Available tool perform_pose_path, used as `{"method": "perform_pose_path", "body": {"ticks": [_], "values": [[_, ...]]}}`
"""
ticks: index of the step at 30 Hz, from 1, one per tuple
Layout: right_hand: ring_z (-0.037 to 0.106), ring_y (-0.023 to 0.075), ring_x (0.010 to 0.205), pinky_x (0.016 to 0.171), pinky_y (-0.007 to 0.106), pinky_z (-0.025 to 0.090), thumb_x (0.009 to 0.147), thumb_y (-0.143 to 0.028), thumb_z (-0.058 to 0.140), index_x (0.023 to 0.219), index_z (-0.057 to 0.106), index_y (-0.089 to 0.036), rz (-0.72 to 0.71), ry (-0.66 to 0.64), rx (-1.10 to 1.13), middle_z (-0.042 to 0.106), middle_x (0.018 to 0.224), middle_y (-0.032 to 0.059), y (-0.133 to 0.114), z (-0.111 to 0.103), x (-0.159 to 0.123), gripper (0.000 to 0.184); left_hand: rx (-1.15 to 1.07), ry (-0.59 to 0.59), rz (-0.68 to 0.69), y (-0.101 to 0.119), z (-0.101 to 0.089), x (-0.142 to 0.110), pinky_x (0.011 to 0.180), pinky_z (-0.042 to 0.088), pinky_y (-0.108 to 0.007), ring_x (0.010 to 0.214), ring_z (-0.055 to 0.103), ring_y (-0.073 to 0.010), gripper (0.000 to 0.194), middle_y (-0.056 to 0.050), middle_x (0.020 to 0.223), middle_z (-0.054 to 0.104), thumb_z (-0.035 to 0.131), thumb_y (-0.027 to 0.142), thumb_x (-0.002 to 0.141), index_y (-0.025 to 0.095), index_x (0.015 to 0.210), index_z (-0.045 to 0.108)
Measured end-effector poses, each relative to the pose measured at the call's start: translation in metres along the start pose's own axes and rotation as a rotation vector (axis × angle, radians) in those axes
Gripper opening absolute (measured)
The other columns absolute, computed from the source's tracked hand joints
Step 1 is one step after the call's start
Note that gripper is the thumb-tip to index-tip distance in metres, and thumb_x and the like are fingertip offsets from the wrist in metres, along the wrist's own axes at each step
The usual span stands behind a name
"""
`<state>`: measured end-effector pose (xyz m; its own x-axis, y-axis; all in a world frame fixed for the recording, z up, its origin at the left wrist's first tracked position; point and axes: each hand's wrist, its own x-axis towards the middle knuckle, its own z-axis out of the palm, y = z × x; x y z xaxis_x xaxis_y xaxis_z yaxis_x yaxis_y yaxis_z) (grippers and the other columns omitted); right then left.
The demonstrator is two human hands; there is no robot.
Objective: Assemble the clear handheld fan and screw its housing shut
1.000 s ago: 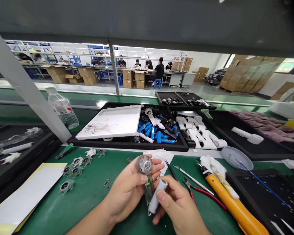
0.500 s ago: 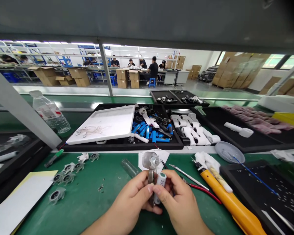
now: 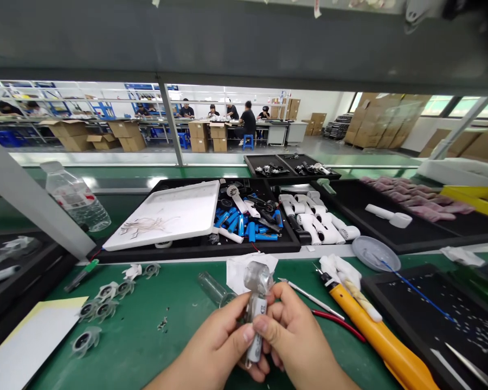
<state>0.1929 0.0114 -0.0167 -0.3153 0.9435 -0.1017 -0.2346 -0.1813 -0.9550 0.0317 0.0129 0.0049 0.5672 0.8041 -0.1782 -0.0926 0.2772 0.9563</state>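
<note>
Battery (image 3: 258, 307), clear housing (image 3: 252, 274), hands (image 3: 296, 338) clasping both, thumbs (image 3: 266, 326) close together

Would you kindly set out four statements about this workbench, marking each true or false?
1. The left hand and right hand meet around a grey printed cylinder. True.
2. A long orange-handled tool lies left of the hands. False: the long orange-handled tool lies to their right.
3. Blue cylinders lie right of the white rectangular tray. True.
4. The thin pale wires lie in a black bowl. False: the thin pale wires rest on the white rectangular tray.
</note>
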Motion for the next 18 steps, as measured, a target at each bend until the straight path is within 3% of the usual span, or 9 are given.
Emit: {"method": "perform_pose_path", "body": {"ticks": [3, 5, 8, 13, 16, 17, 18], "values": [[0.039, 0.0043, 0.033, 0.035, 0.013, 0.025, 0.081, -0.066, 0.072, 0.086, 0.047, -0.02, 0.002, -0.113, 0.1, 0.048, 0.044, -0.0099, -0.006, 0.001, 0.005, 0.053, -0.044, -0.035, 0.008, 0.001, -0.001, 0.0, 0.065, 0.056, -0.026, 0.07, 0.066, -0.0164, 0.059, -0.01, 0.087, 0.071, 0.066, 0.062, 0.088, 0.014, 0.121, 0.059], [0.038, 0.0045, 0.032, 0.035, 0.013, 0.025, 0.08, -0.065, 0.073, 0.083, 0.048, -0.02, -0.014, -0.114, 0.135, 0.047, 0.043, -0.0097, -0.003, 0.002, 0.006, 0.051, -0.066, -0.04, 0.015, 0.001, -0.001, 0.001, 0.064, 0.057, -0.025, 0.07, 0.067, -0.0164, 0.058, -0.011, 0.085, 0.072, 0.068, 0.061, 0.088, 0.013, 0.121, 0.059], [0.045, 0.0075, 0.034, 0.035, 0.015, 0.028, 0.083, -0.065, 0.069, 0.079, 0.047, -0.02, -0.061, -0.013, 0.088, 0.051, 0.044, -0.0065, 0.005, 0.004, 0.004, 0.05, -0.097, -0.01, 0.018, -0.002, -0.001, 0.003, 0.064, 0.058, -0.024, 0.069, 0.068, -0.0164, 0.054, -0.009, 0.08, 0.071, 0.07, 0.057, 0.088, 0.012, 0.116, 0.06], [0.051, 0.0105, 0.04, 0.043, 0.02, 0.037, 0.094, -0.058, 0.058, 0.074, 0.052, -0.02, -0.169, 0.17, -0.231, 0.053, 0.048, -0.0036, 0.013, 0.002, -0.001, 0.043, -0.279, 0.024, -0.022, -0.007, 0.002, 0.007, 0.056, 0.058, -0.023, 0.062, 0.068, -0.016, 0.046, -0.007, 0.076, 0.067, 0.072, 0.049, 0.089, 0.012, 0.113, 0.058], [0.057, 0.0134, 0.054, 0.053, 0.024, 0.045, 0.09, -0.048, 0.061, 0.091, 0.062, -0.021, -0.252, 0.138, -0.355, 0.059, 0.066, -0.0012, 0.01, -0.004, -0.005, 0.028, -0.359, 0.046, 0.007, -0.003, 0.003, 0.008, 0.054, 0.058, -0.021, 0.063, 0.065, -0.0127, 0.032, -0.007, 0.082, 0.065, 0.068, 0.04, 0.093, 0.012, 0.107, 0.061], [0.059, 0.0152, 0.064, 0.061, 0.026, 0.049, 0.086, -0.044, 0.065, 0.104, 0.064, -0.022, -0.27, 0.133, -0.423, 0.061, 0.075, 0.0001, 0.008, -0.007, -0.006, 0.028, -0.367, 0.053, 0.022, -0.001, 0.003, 0.008, 0.054, 0.058, -0.02, 0.063, 0.062, -0.0113, 0.029, -0.007, 0.085, 0.064, 0.067, 0.038, 0.094, 0.012, 0.105, 0.062], [0.06, 0.0173, 0.075, 0.07, 0.029, 0.051, 0.081, -0.038, 0.068, 0.119, 0.063, -0.025, -0.265, 0.132, -0.502, 0.063, 0.087, 0.0018, 0.005, -0.009, -0.007, 0.04, -0.365, 0.053, 0.036, 0.001, 0.002, 0.007, 0.054, 0.058, -0.02, 0.064, 0.06, -0.0101, 0.026, -0.006, 0.086, 0.063, 0.066, 0.037, 0.095, 0.012, 0.104, 0.064]]}}
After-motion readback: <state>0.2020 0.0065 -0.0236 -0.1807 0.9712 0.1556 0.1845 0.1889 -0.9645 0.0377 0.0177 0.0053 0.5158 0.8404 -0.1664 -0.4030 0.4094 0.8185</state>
